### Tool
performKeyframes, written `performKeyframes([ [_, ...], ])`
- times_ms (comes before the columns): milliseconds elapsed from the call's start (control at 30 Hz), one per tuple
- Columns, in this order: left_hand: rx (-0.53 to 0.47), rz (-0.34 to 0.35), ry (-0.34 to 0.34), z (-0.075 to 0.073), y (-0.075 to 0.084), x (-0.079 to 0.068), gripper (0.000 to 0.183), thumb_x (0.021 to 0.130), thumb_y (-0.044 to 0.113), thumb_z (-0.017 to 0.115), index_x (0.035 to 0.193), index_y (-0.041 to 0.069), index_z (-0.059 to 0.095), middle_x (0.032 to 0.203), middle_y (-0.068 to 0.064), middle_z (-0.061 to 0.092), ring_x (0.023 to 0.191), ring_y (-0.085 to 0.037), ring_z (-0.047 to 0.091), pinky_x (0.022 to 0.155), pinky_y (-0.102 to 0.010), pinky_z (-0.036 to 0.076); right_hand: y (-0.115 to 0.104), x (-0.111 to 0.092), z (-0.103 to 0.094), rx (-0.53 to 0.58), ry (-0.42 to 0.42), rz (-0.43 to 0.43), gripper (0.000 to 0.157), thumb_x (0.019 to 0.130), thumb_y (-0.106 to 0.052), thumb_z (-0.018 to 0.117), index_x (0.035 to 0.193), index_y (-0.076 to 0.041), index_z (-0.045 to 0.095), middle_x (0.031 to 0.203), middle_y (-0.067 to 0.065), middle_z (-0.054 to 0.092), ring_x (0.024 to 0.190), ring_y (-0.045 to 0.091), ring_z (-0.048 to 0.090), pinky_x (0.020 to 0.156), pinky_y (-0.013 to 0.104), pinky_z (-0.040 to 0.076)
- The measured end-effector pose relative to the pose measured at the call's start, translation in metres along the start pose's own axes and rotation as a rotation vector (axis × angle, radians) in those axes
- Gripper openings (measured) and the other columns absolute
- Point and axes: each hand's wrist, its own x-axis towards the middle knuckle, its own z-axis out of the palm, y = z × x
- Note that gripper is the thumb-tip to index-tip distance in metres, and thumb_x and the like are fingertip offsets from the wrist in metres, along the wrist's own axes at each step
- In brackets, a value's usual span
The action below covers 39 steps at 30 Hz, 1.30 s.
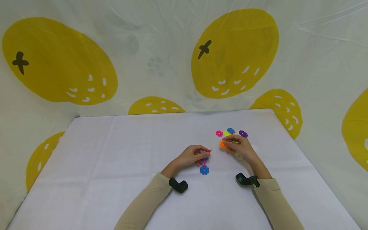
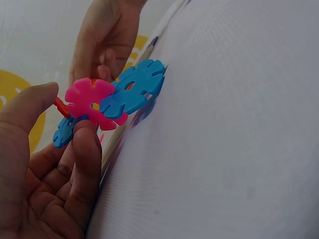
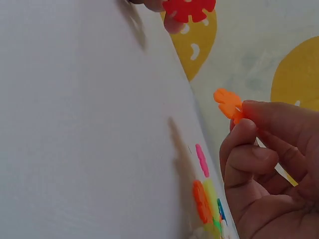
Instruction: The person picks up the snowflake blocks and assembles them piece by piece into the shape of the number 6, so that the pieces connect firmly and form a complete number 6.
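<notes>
My left hand holds a small chain of slotted plastic snowflake discs between thumb and fingers. In the left wrist view, a pink disc is slotted into a large blue disc. Another blue disc sits by the fingers, and a red disc shows edge-on near the thumb tip. That red disc faces the right wrist view at its top edge. To the right, my right hand pinches a single orange disc between thumb and index finger, apart from the chain.
Beyond and beneath the right hand lie several loose discs, among them a pink one, a blue one, a purple one and a pale one. A white cloth covers the table. Behind it hangs a patterned curtain.
</notes>
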Motion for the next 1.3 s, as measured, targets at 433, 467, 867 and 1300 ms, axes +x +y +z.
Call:
performKeyframes([
  [433, 0.027, 0.012, 0.008, -0.001, 0.001, 0.001, 0.030, 0.093, 0.025, 0.068, 0.116, 0.006, 0.068, 0.068, -0.002, 0.063, 0.053, -0.011, 0.057, 0.054, -0.023, 0.049, -0.010, -0.003, 0.022, 0.104, -0.137, -0.029, 0.039, 0.092, -0.025, 0.070, 0.119, 0.002, 0.065, 0.100, 0.004, 0.069, 0.081, 0.015, 0.062, 0.074, 0.022, 0.053],
  [467, 0.029, 0.013, 0.009, -0.001, 0.001, 0.001, 0.029, 0.093, 0.025, 0.068, 0.116, 0.006, 0.068, 0.068, -0.002, 0.063, 0.053, -0.011, 0.057, 0.054, -0.023, 0.049, -0.011, -0.004, 0.023, 0.106, -0.139, -0.026, 0.038, 0.092, -0.025, 0.069, 0.119, 0.002, 0.065, 0.100, 0.003, 0.069, 0.081, 0.014, 0.062, 0.073, 0.022, 0.053],
  [867, 0.045, 0.022, -0.007, -0.003, 0.002, -0.001, 0.027, 0.093, 0.023, 0.068, 0.114, 0.006, 0.069, 0.066, -0.002, 0.062, 0.053, -0.012, 0.057, 0.055, -0.023, 0.050, -0.010, -0.004, 0.030, 0.151, -0.130, 0.009, 0.038, 0.093, -0.025, 0.069, 0.119, 0.002, 0.064, 0.098, 0.003, 0.070, 0.077, 0.015, 0.063, 0.072, 0.021, 0.053],
  [1300, 0.018, 0.062, -0.014, -0.004, -0.004, 0.001, 0.023, 0.094, 0.010, 0.065, 0.113, -0.003, 0.066, 0.085, -0.006, 0.070, 0.063, -0.008, 0.064, 0.062, -0.024, 0.054, -0.004, -0.006, 0.032, 0.197, -0.119, 0.006, 0.038, 0.095, -0.020, 0.066, 0.121, 0.006, 0.061, 0.094, -0.001, 0.069, 0.074, 0.011, 0.062, 0.068, 0.019, 0.052],
])
